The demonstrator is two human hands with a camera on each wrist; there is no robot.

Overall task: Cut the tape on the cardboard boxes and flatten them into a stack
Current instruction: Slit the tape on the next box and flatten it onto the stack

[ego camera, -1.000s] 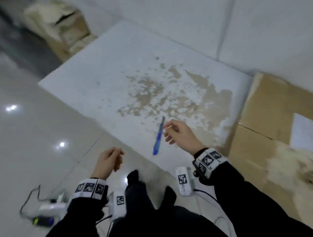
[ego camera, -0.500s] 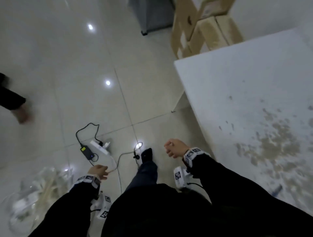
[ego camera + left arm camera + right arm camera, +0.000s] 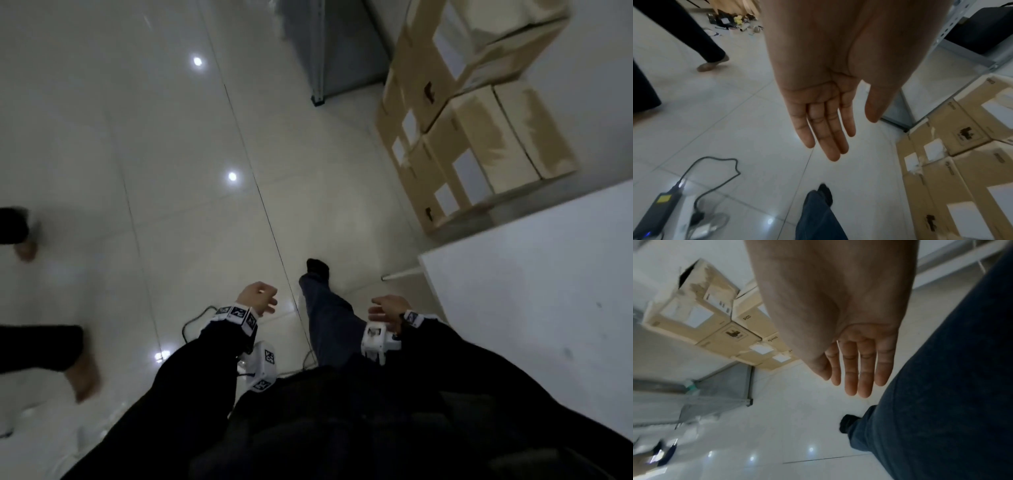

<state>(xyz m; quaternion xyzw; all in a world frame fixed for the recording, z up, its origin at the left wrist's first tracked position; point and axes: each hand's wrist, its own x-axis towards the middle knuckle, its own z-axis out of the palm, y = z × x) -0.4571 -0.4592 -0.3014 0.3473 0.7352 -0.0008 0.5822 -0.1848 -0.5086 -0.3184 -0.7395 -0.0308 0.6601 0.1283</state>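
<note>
Out on the tiled floor, in the head view, the person is mid-stride with one foot forward, heading toward the stack of cardboard boxes piled against the wall past the corner of the white counter. The left hand and right hand both hang in front of the body, fingers loose and holding nothing. No cutter shows anywhere here. So my read: this is the "go fetch the next box" step, not cutting or flattening.

From the left wrist view, the left hand is flat out, fingers straight and together, thumb off to the side, empty. The boxes sit low on the right, closed up, with white labels on them and some torn-looking tape at one seam. A power brick with its cable lies on the floor at the left, and another person's legs are walking by.

From the right wrist view, the right hand is also spread and relaxed, nothing in it, right next to the person's own trouser leg. The boxes are well apart from it; the top one looks partly open.

Next up, I'd guess: close the gap, grab one box off the pile with both hands, and carry it to the counter. Watch that cable, though.
</note>
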